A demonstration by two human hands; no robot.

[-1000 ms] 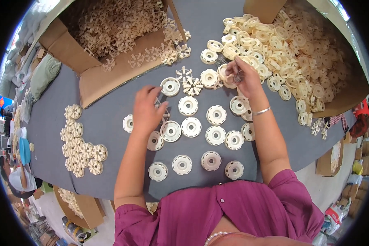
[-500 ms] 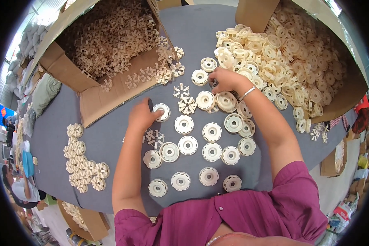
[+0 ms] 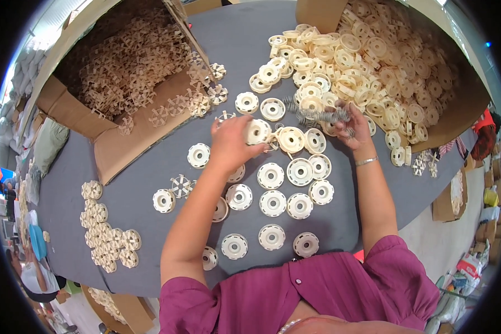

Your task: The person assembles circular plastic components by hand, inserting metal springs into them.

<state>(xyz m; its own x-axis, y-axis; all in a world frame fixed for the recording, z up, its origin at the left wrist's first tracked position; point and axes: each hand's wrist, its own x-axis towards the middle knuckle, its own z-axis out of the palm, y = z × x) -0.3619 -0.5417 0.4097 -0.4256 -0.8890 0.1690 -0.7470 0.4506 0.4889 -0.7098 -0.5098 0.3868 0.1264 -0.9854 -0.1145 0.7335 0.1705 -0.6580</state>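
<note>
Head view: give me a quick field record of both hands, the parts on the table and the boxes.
left hand: grips one cream round disc
right hand: holds a bunch of metal springs
table: grey cloth, rows of cream discs laid flat in front of the person
left box: open cardboard, full of spoked wheel parts
right box: open cardboard, cream discs spilling out
left pile: stacked cream parts near the table edge

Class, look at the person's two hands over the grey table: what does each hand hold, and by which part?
Left hand grips a cream round disc by its rim. Right hand clutches a bundle of metal springs around one end.
</note>
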